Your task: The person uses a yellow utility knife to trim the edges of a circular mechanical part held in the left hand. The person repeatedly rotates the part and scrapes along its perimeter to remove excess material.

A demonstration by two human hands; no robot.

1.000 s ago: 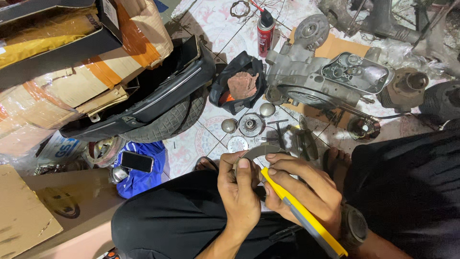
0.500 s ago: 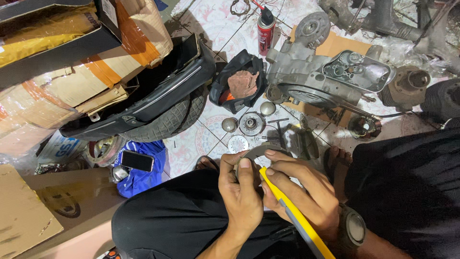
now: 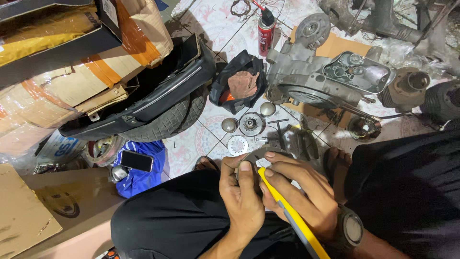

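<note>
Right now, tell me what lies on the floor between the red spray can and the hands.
In the head view, between the red spray can and the hands: a black pouch, then small round metal parts.

Flat grey ring-shaped metal disc (image 3: 261, 154) in both grips: dull, matt, grimy. Yellow-and-grey plastic-handled tool (image 3: 293, 218): smooth, slight sheen. Grey cast-metal engine casing (image 3: 316, 79): rough cast skin, oily, matt. Small round steel gear parts (image 3: 251, 124) on the floor: brighter bare metal, semi-gloss. Red spray can (image 3: 266, 33): glossy painted metal, black plastic cap. Black rubber tyre (image 3: 167, 120): matt, coarse tread. Pale patterned floor tiles (image 3: 211, 29): glazed, smooth, stained. Brown corrugated cardboard boxes (image 3: 52, 91): matt paper, glossy orange tape strips. Blue cloth bag (image 3: 143, 177): soft woven. Black phone (image 3: 136, 160): glossy glass face.
</note>
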